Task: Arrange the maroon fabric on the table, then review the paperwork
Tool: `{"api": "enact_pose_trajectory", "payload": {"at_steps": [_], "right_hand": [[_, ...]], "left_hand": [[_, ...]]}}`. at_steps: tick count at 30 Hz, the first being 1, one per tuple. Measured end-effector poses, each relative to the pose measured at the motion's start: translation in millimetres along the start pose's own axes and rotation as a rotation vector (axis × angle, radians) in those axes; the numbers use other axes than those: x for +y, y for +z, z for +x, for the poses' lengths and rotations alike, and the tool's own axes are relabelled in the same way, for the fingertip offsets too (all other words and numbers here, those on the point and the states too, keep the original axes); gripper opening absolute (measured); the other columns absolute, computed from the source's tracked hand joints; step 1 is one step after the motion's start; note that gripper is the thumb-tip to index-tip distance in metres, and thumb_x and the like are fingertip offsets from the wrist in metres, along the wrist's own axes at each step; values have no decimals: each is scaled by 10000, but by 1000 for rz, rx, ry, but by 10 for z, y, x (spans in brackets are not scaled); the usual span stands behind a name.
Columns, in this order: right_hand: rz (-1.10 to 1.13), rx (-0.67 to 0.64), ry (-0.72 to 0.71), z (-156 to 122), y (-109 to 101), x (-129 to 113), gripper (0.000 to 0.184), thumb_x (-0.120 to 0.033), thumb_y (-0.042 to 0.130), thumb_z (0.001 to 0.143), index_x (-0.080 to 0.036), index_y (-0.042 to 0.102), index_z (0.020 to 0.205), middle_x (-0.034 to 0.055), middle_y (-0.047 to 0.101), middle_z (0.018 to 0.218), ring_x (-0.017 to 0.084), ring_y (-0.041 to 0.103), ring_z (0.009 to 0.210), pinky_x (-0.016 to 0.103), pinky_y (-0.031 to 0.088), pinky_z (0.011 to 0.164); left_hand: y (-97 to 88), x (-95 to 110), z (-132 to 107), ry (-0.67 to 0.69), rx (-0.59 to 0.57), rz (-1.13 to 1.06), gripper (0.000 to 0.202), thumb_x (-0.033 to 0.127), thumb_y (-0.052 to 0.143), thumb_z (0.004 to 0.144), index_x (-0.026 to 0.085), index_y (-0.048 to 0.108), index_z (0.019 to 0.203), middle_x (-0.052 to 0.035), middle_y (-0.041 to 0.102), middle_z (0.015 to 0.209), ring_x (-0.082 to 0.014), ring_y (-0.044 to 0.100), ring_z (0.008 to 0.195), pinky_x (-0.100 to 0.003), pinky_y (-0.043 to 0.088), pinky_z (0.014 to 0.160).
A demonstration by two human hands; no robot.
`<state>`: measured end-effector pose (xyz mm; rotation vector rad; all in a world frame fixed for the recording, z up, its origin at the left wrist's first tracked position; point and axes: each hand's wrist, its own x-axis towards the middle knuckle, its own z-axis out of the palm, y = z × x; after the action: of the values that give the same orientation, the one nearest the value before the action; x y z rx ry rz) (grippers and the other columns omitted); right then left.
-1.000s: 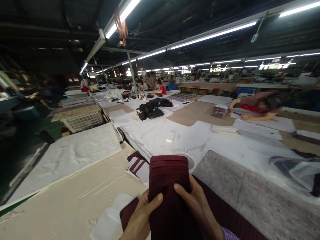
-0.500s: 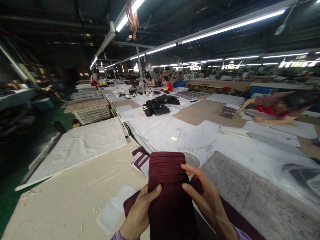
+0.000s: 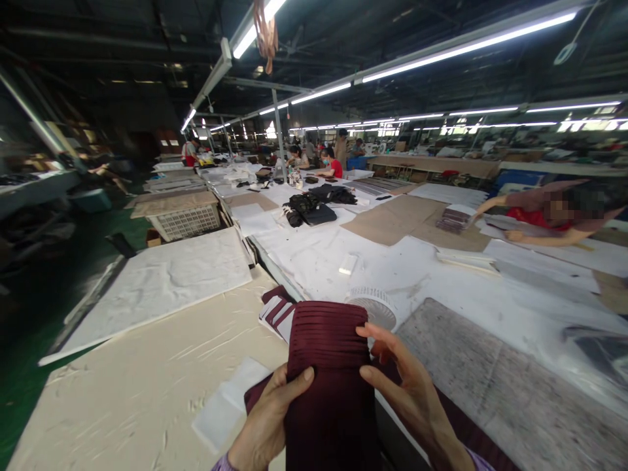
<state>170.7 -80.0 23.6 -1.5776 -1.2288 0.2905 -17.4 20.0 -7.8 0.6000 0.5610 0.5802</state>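
A thick stack of maroon fabric pieces point(image 3: 328, 373) stands up in front of me at the bottom centre. My left hand point(image 3: 267, 418) grips its left side, thumb lying across the front. My right hand point(image 3: 407, 392) is on its right side, thumb pressed on the front and fingers spread along the edge. More maroon fabric point(image 3: 461, 428) lies flat on the table under the stack. Maroon and white pieces point(image 3: 277, 314) lie just beyond it.
A small white fan point(image 3: 373, 306) sits behind the stack. A grey felt mat point(image 3: 490, 366) lies to the right, and white sheets point(image 3: 161, 278) to the left. Black garments point(image 3: 309, 209) are piled farther up. A co-worker point(image 3: 540, 216) leans on the table at right; others work far back.
The view has shifted slightly. My right hand's fingers have spread apart along the stack's right edge. The stack stays held upright.
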Motion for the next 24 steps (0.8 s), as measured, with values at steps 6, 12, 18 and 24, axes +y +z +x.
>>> {"api": "enact_pose_trajectory", "payload": {"at_steps": [6, 12, 18, 24], "right_hand": [[95, -86, 93, -15, 9, 24, 495, -487, 702, 783, -281, 600, 1223, 42, 672, 1170, 177, 583, 844, 334, 489, 789], [217, -155, 198, -16, 15, 57, 579, -509, 719, 753, -265, 575, 1258, 79, 631, 1229, 206, 591, 933, 362, 484, 829], [409, -205, 334, -95, 106, -18, 745, -569, 763, 663, -212, 547, 1280, 92, 679, 1045, 228, 618, 870, 391, 515, 820], [161, -289, 301, -201, 278, -113, 447, -518, 701, 744, -187, 685, 1045, 86, 706, 1005, 265, 645, 957, 363, 541, 862]], "left_hand": [[-26, 13, -15, 7, -27, 24, 328, 296, 856, 655, 133, 741, 915, -107, 754, 879, -259, 712, 841, -340, 547, 819], [-44, 36, -42, 18, -44, 45, 334, 273, 839, 684, 157, 751, 984, -101, 757, 913, -254, 707, 909, -324, 535, 856], [-24, 39, -26, 36, -30, 35, 318, 303, 833, 696, 143, 755, 960, -103, 759, 892, -250, 711, 879, -328, 538, 854], [23, -67, 49, 110, 51, 11, 330, 335, 854, 665, 141, 743, 907, -82, 757, 839, -243, 712, 874, -309, 545, 834]]}}
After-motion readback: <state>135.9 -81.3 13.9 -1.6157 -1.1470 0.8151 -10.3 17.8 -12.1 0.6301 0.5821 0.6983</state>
